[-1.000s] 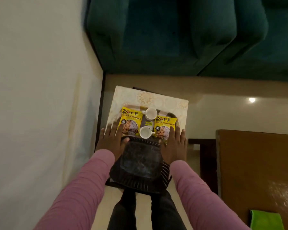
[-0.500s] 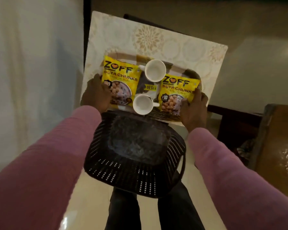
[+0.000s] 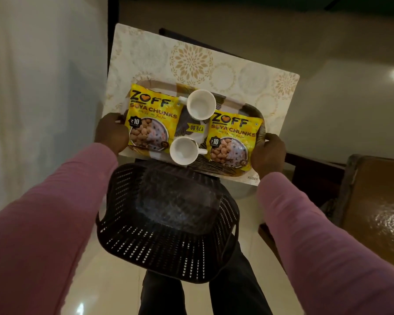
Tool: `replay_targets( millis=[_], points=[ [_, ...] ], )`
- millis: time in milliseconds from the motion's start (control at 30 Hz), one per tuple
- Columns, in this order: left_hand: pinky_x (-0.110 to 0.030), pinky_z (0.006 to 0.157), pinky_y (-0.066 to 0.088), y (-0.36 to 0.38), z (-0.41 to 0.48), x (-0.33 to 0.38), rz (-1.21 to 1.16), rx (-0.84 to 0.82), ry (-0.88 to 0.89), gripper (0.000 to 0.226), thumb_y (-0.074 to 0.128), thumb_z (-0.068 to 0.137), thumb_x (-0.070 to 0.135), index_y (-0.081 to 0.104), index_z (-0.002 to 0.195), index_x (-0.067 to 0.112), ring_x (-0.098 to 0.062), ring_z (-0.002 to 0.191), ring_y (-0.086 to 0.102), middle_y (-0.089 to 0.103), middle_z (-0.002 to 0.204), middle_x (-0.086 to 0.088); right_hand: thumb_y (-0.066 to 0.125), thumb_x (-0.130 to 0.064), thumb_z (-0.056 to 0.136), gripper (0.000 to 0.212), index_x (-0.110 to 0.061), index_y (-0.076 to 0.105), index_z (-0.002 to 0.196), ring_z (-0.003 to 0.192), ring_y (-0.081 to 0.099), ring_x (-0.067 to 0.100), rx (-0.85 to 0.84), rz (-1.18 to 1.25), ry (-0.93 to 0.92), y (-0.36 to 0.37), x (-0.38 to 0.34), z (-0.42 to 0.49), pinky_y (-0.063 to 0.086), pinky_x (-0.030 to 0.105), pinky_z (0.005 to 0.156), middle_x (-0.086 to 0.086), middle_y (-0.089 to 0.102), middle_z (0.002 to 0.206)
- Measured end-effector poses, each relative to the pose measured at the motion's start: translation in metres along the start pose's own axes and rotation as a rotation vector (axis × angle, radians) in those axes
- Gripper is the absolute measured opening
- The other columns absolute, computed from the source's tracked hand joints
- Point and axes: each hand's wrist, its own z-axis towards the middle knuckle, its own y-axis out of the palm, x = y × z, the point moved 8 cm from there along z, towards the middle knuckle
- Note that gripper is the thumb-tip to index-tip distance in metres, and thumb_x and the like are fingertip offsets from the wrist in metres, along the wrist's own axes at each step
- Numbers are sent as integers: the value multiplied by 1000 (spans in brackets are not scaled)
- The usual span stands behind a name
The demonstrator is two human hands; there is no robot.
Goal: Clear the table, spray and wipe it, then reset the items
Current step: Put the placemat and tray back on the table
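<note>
A patterned tray rests on a small cream table with gold flower prints. On the tray lie two yellow soya chunk packets, one at the left and one at the right, with two white cups, the far one and the near one, between them. My left hand grips the tray's left edge. At the tray's right edge, my right hand grips it. Whether the tray is lifted off the table cannot be told.
A black perforated plastic basket sits just below the tray, in front of my legs. A white wall runs along the left. At the right stands a brown glossy table. The floor is pale tile.
The camera has come closer to the table. My hands went from lying flat near the tray's front to gripping its left and right edges.
</note>
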Motion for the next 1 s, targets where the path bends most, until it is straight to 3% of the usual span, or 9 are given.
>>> replay_targets(
  millis=[167,400,533,600,733,800,900,1000],
  points=[
    [-56,94,51,-15,-2,18,-108,32,60,46,47,83,-10,59,124,6,-40,113,60,59,129,-17,45,-11,95,33,-3,58,124,108,58,35,54,43,-34,-20,-9,5,46,35,86,20,60,120],
    [-54,96,50,-55,-39,74,-135,42,172,48,45,83,-10,59,127,3,-39,116,59,57,132,-18,43,-12,96,33,-5,57,125,111,56,36,120,64,-116,-83,-45,-13,45,37,91,20,59,122],
    [-52,82,58,-85,-92,96,-217,31,186,34,50,82,-10,70,76,17,-32,85,68,69,85,-8,43,-9,95,34,-4,58,125,108,58,36,153,81,-181,-134,-69,-45,44,30,83,21,62,120],
    [-54,84,57,-97,-121,99,-290,12,166,33,53,83,-6,66,67,19,-34,84,68,68,80,-8,42,-7,95,33,-3,59,124,105,59,36,159,89,-195,-160,-75,-67,40,27,77,21,62,118],
    [-54,82,58,-118,-185,92,-333,2,154,35,50,83,-10,67,73,19,-38,92,69,70,95,-15,42,-5,94,32,-2,62,119,103,60,37,182,101,-195,-210,-73,-123,41,29,77,22,63,117],
    [-49,76,60,-127,-224,79,-343,-14,155,36,51,82,-11,67,74,19,-35,89,69,70,93,-12,43,-4,93,33,-1,61,121,106,59,37,192,108,-193,-232,-61,-160,45,33,82,22,62,119],
    [-29,54,58,-139,-261,58,-397,-39,177,33,58,81,-11,70,73,19,-26,77,70,71,81,-4,45,-3,90,35,-2,63,119,107,59,38,177,76,-179,-247,-46,-195,47,36,85,22,63,118],
    [-29,56,58,-158,-298,33,-420,-85,259,30,58,78,-8,74,79,17,-21,71,71,74,83,-8,47,-2,87,32,-1,66,112,103,61,38,183,79,-199,-257,-22,-235,48,36,86,22,66,114]
  ],
)
